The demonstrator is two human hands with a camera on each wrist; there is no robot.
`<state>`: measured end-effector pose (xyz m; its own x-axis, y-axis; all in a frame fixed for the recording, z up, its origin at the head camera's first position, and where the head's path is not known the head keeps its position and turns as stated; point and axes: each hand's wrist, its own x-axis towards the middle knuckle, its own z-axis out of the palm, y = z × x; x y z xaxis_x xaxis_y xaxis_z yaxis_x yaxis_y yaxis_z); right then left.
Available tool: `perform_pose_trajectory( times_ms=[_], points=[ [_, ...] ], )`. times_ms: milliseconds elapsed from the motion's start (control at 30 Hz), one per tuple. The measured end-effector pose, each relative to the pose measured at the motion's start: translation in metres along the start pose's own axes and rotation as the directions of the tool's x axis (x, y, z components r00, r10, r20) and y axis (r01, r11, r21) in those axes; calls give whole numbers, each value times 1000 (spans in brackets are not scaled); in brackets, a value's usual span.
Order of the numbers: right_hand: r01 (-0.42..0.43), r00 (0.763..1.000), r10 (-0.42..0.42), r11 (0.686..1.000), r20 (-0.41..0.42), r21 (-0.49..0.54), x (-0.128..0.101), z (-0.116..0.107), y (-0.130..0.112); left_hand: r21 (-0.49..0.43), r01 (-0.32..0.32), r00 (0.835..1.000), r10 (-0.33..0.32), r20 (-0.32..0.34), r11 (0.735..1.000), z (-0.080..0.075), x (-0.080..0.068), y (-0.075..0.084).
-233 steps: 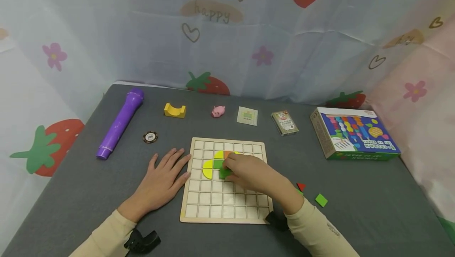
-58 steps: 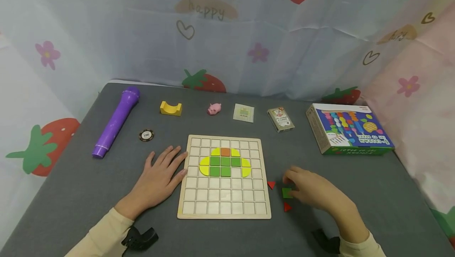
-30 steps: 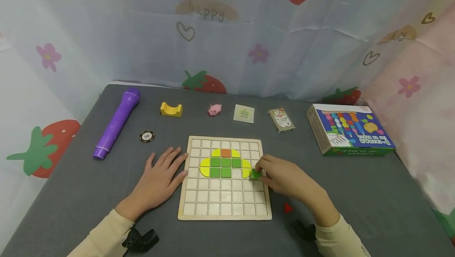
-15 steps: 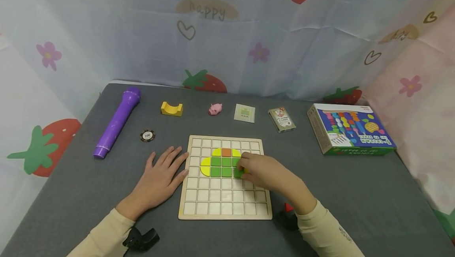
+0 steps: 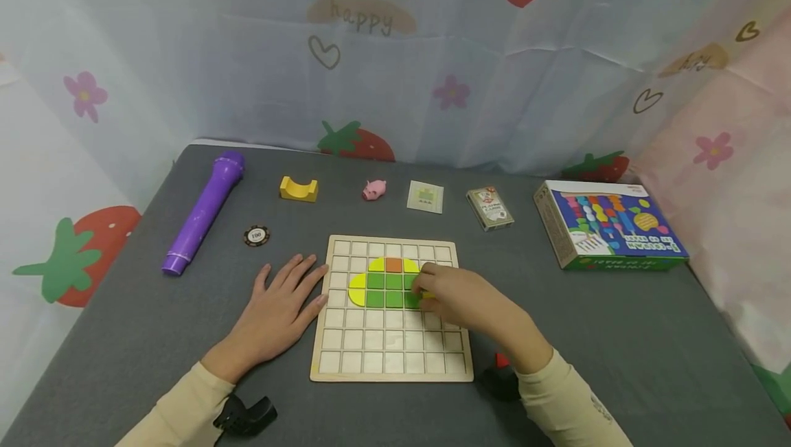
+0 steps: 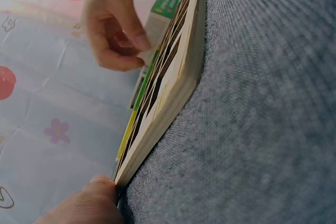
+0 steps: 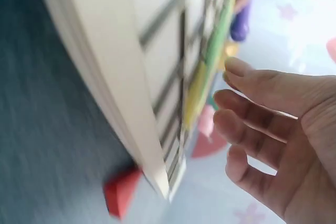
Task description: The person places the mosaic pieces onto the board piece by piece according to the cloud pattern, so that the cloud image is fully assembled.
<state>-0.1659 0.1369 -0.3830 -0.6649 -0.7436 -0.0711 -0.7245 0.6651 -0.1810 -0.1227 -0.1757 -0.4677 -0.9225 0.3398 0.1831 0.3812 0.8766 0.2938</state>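
Note:
On the table lies a wooden grid board (image 5: 364, 344). Several green square tiles (image 5: 393, 298) fill its cells in two rows, with an orange tile (image 5: 393, 265) and yellow curved tiles (image 5: 357, 290) around them. My right hand (image 5: 466, 299) hovers over the pattern's right end, fingers bent. Its fingertips are at the lower right green tile (image 5: 412, 300), partly covering it. The right wrist view shows no tile between the thumb and fingers. My left hand (image 5: 272, 316) rests flat with spread fingers, the fingertips touching the board's left edge.
A red triangle tile (image 5: 502, 360) lies right of the board, partly behind the right wrist. Along the back are a purple microphone (image 5: 207, 210), yellow block (image 5: 299, 190), pink pig (image 5: 373, 190), pattern card (image 5: 425, 197), playing-card box (image 5: 490, 209) and game box (image 5: 612, 224). A poker chip (image 5: 256, 235) lies left.
My right hand has carried a green tile from the table to the lower row's right cell. Over the last half second it has barely moved. The left hand has stayed put.

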Motion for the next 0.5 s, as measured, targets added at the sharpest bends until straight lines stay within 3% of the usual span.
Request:
perform_pose_trajectory(
  times_ms=[233,500],
  points=[
    [-124,989,128,991,-75,56,-24,-14,28,-7,-15,1000,14,-16,1000,0,1,0],
    [-291,956,294,952,-19,95,-59,-9,55,-10,-10,1000,10,-2,1000,0,1,1]
  ],
)
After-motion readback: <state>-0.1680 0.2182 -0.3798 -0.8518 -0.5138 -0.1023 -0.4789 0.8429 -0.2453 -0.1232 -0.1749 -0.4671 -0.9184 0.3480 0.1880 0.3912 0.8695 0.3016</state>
